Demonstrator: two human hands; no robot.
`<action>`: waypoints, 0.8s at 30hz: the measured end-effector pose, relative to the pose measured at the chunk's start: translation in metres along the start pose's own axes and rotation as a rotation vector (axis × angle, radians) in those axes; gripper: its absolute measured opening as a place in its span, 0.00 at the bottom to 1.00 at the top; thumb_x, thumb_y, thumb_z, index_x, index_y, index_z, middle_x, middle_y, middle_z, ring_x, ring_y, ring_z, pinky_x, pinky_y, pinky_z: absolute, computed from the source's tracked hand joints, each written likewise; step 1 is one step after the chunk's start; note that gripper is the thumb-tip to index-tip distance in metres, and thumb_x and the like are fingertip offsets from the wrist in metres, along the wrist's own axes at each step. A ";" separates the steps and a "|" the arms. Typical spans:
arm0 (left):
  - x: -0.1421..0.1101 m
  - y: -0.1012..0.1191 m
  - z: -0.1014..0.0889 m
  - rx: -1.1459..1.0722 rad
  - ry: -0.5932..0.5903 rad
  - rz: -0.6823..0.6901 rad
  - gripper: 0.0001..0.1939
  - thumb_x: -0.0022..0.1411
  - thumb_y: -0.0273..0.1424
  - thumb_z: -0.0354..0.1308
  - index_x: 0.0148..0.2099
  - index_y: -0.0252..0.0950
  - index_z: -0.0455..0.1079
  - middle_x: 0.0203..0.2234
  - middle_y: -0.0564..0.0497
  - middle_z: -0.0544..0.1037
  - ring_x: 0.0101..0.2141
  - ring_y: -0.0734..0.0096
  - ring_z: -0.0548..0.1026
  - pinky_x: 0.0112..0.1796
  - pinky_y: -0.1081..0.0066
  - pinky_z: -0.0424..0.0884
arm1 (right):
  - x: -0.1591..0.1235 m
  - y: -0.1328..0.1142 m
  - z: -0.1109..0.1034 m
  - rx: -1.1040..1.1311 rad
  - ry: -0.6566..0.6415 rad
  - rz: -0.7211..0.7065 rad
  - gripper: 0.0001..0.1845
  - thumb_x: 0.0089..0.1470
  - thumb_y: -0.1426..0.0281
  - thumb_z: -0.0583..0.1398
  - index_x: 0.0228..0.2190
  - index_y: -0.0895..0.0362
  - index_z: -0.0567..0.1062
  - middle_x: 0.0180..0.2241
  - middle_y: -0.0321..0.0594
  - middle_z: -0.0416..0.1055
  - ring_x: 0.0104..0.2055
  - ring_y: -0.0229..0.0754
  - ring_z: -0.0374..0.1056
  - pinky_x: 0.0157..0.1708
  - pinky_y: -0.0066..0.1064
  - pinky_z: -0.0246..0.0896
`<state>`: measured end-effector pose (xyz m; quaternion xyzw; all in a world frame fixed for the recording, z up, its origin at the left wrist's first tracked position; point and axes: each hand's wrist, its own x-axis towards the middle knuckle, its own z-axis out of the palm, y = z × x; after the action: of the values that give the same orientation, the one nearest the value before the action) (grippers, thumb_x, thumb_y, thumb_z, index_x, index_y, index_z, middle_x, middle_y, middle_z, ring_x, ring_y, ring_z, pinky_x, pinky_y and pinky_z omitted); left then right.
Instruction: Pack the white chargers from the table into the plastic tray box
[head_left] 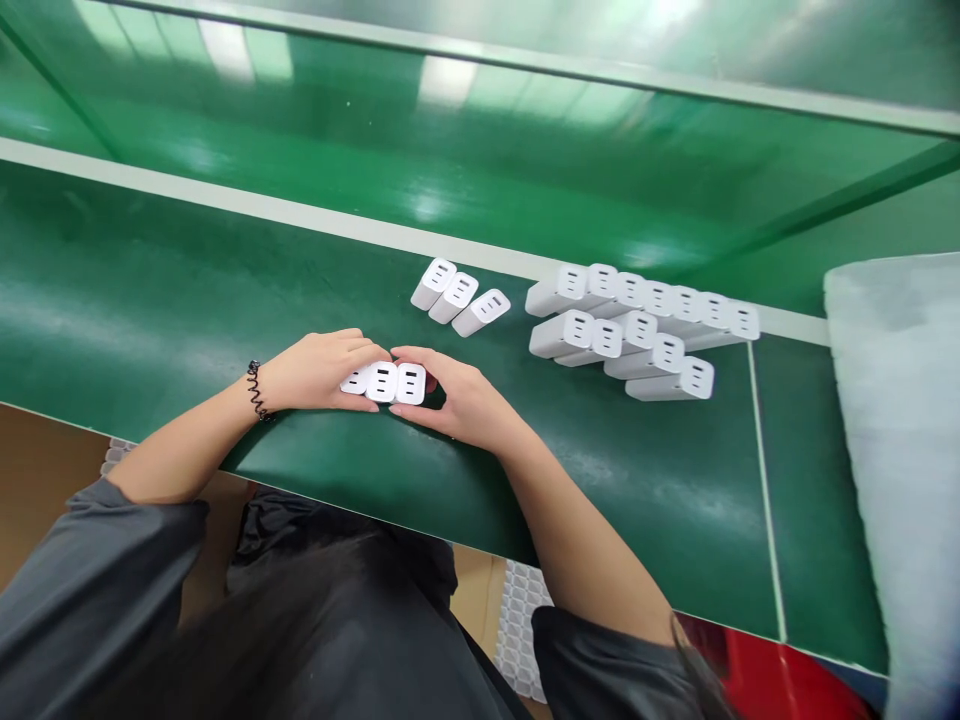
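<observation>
Three white charger blocks (388,382) lie side by side on the green table (150,300), port faces toward me. My left hand (319,370) curls round their left end, and a black coiled band sits on that wrist. My right hand (454,400) closes on their right end, thumb over the top. Both hands press the row together between them.
Three more white chargers (459,297) lie in a row just beyond my hands. Two longer rows of several chargers (637,325) lie to the right. A white foam sheet (900,420) covers the table's right edge. A white cell tray (521,625) sits below the near edge.
</observation>
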<state>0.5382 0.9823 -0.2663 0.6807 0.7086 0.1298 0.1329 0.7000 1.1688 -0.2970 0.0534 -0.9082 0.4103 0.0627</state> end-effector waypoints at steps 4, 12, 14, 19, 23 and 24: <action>0.001 0.001 0.003 0.036 0.231 0.056 0.21 0.66 0.44 0.57 0.53 0.35 0.66 0.42 0.46 0.78 0.41 0.66 0.74 0.34 0.71 0.70 | 0.001 -0.004 0.000 -0.059 0.183 -0.109 0.25 0.55 0.68 0.64 0.53 0.51 0.66 0.49 0.43 0.74 0.45 0.46 0.72 0.41 0.39 0.73; 0.001 0.004 0.002 0.090 0.459 0.147 0.18 0.68 0.39 0.55 0.55 0.36 0.63 0.42 0.47 0.77 0.41 0.68 0.75 0.39 0.70 0.73 | 0.001 -0.007 0.000 -0.146 0.344 -0.256 0.23 0.55 0.69 0.64 0.51 0.51 0.67 0.49 0.46 0.73 0.48 0.48 0.72 0.44 0.41 0.74; 0.001 0.004 0.002 0.087 0.456 0.146 0.18 0.68 0.39 0.55 0.55 0.36 0.62 0.42 0.47 0.77 0.41 0.68 0.75 0.39 0.70 0.74 | 0.001 -0.005 0.000 -0.146 0.347 -0.263 0.23 0.55 0.69 0.65 0.52 0.50 0.67 0.48 0.45 0.73 0.48 0.48 0.72 0.44 0.42 0.74; 0.001 0.004 0.002 0.081 0.462 0.165 0.19 0.67 0.40 0.56 0.56 0.35 0.61 0.42 0.47 0.77 0.40 0.68 0.75 0.39 0.71 0.74 | 0.002 -0.004 0.001 -0.155 0.347 -0.267 0.24 0.54 0.68 0.65 0.52 0.50 0.67 0.48 0.45 0.73 0.47 0.48 0.72 0.44 0.42 0.74; 0.001 0.003 0.003 0.050 0.457 0.168 0.21 0.67 0.40 0.56 0.56 0.36 0.60 0.42 0.46 0.77 0.41 0.68 0.75 0.39 0.70 0.74 | 0.002 -0.005 0.000 -0.183 0.340 -0.269 0.25 0.54 0.68 0.65 0.52 0.50 0.66 0.47 0.45 0.73 0.46 0.49 0.72 0.43 0.43 0.73; 0.000 0.003 0.003 0.034 0.448 0.162 0.21 0.66 0.40 0.57 0.56 0.36 0.60 0.43 0.45 0.77 0.41 0.67 0.75 0.39 0.70 0.73 | 0.002 -0.006 0.000 -0.191 0.337 -0.274 0.25 0.54 0.68 0.65 0.52 0.50 0.66 0.47 0.45 0.73 0.46 0.49 0.72 0.43 0.43 0.73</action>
<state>0.5421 0.9828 -0.2683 0.6915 0.6657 0.2760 -0.0502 0.6990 1.1651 -0.2924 0.1007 -0.9038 0.3133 0.2734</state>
